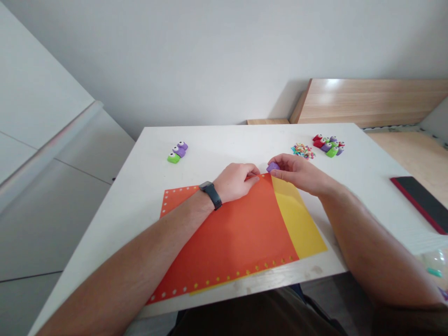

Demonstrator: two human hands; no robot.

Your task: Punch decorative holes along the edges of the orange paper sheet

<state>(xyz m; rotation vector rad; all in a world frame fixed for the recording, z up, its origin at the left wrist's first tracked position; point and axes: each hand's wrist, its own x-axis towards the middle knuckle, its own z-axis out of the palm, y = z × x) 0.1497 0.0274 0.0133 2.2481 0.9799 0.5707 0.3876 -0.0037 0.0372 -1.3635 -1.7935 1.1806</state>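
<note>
An orange sheet (pixel 238 224) with small punched shapes along its edges lies on the white table, partly over a yellow sheet (pixel 303 224). At the orange sheet's far edge, my left hand (pixel 238 181) pinches the paper between thumb and fingers; a dark watch (pixel 210 193) is on that wrist. My right hand (pixel 297 173) holds a small purple punch (pixel 273 167) at the far right corner of the orange sheet. The punch's underside and the exact contact with the paper are hidden.
Two purple punches and a green punch (pixel 173 158) stand at the back left. Small colourful paper pieces (pixel 304 151) lie behind my right hand, beside a cluster of red, green and purple punches (pixel 329 146). A dark, red-edged flat object (pixel 422 200) lies at the right edge.
</note>
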